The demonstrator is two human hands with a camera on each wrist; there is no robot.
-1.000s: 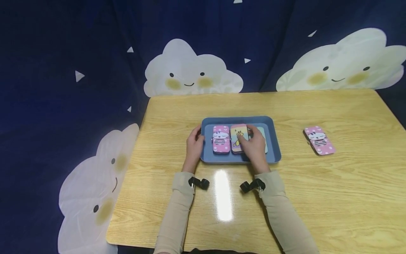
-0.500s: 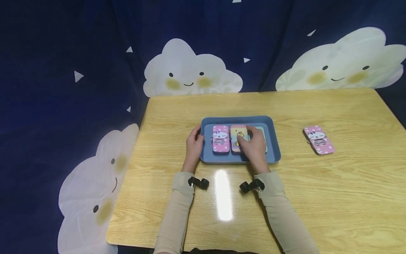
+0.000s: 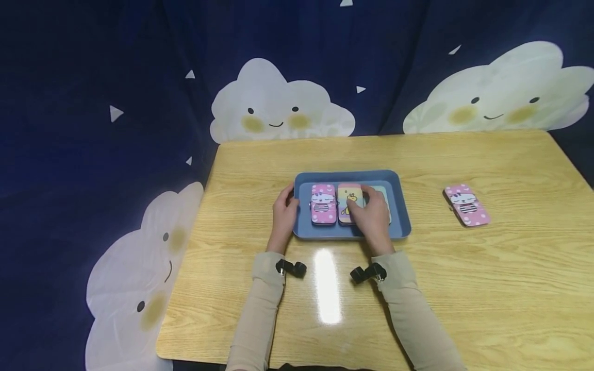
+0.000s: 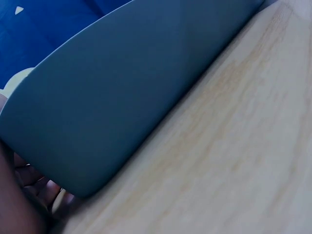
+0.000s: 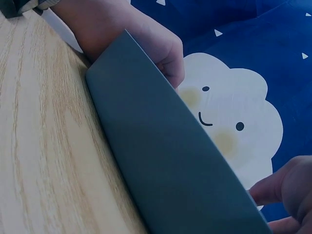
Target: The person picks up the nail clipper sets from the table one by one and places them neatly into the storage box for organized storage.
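Note:
A blue rectangular tray (image 3: 344,234) lies on the wooden table. My left hand (image 3: 284,214) grips its left end, thumb at the rim and fingers curled along the outside wall, as the left wrist view also shows. Inside the tray, my right hand (image 3: 373,215) holds a yellow clasp case with a giraffe picture (image 3: 349,194), thumb on its face. To the left of it lies a pink cat-print clasp case (image 3: 323,204). A mint-green case (image 3: 383,191) is partly hidden under the right hand. In the right wrist view, the tray's front wall (image 5: 161,141) hides the cases.
Another pink cat-print case (image 3: 466,205) lies tilted on the table (image 3: 510,288), to the right of the tray. A dark blue curtain (image 3: 390,62) with white clouds hangs behind the far table edge. Small black cameras sit on both wrists.

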